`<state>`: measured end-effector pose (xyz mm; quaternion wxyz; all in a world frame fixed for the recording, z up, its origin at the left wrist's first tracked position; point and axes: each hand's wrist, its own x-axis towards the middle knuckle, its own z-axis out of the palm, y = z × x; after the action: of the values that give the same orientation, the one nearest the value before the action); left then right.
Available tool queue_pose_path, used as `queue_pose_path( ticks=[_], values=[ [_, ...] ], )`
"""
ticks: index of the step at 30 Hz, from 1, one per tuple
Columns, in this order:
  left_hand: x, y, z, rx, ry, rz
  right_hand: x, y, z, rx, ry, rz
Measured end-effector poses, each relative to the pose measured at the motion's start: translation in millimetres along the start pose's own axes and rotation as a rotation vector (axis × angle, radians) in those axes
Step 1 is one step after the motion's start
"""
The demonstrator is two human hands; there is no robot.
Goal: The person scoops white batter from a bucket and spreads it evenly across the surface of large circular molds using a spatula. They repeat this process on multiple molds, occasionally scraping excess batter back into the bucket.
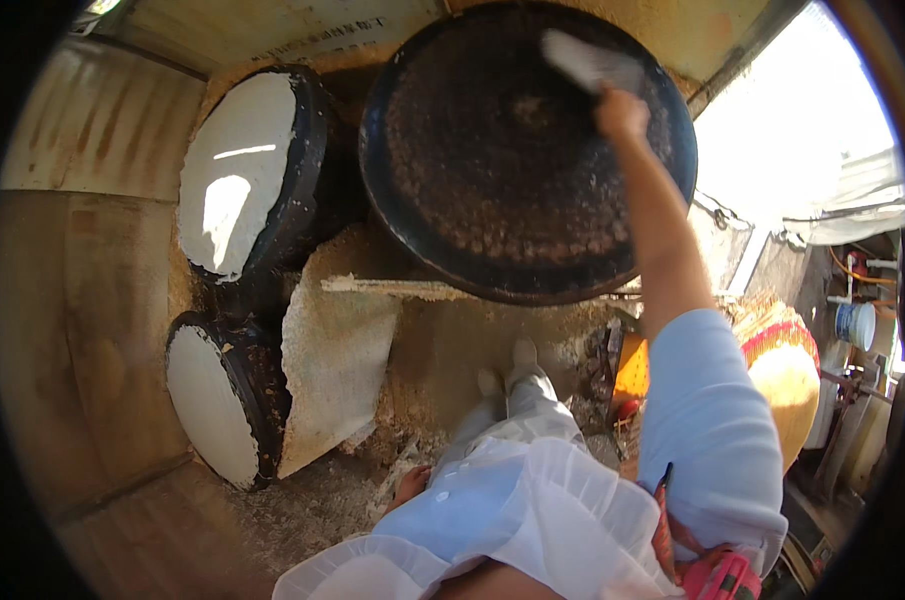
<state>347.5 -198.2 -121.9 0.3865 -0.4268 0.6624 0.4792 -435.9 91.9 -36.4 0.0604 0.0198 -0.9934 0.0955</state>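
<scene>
A wide, round, dark metal griddle [497, 202] lies before me at the top of the view, its surface brown and mottled. Over its upper right part my right hand [623, 112] grips a whitish flat tool [580, 61], blurred, possibly a brush or scraper; whether it touches the metal I cannot tell. My left hand [411, 484] hangs low beside my body, partly hidden by my clothes; its fingers are not clear enough to read.
Two dark round vessels with white faces [238, 172] [208, 405] stand tilted at the left. A rough pale sheet [340, 360] leans beside them. A yellow object [632, 367] is right of my feet. A white bucket [855, 326] is at the far right.
</scene>
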Motion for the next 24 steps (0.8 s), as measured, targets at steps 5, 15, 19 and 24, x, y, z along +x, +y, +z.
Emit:
queue_pose_path(
  ticks=[5,15,19,24],
  values=[
    [-6.9,-97.3,43.7,-0.187,-0.018,0.146,-114.7,122.0,-13.5,0.057,0.032,0.139],
    [-4.6,-93.0,48.6,-0.454,0.018,0.056,-419.2,-34.1,-2.7,0.486,-0.106,-0.309],
    [-16.2,-102.6,41.5,-0.222,-0.035,0.264,-445.5,-142.2,-24.0,0.554,-0.350,-0.537],
    [-35.5,-153.4,45.8,-0.532,0.097,0.191,-527.7,-141.0,-43.9,1.579,-1.045,0.381]
  ],
)
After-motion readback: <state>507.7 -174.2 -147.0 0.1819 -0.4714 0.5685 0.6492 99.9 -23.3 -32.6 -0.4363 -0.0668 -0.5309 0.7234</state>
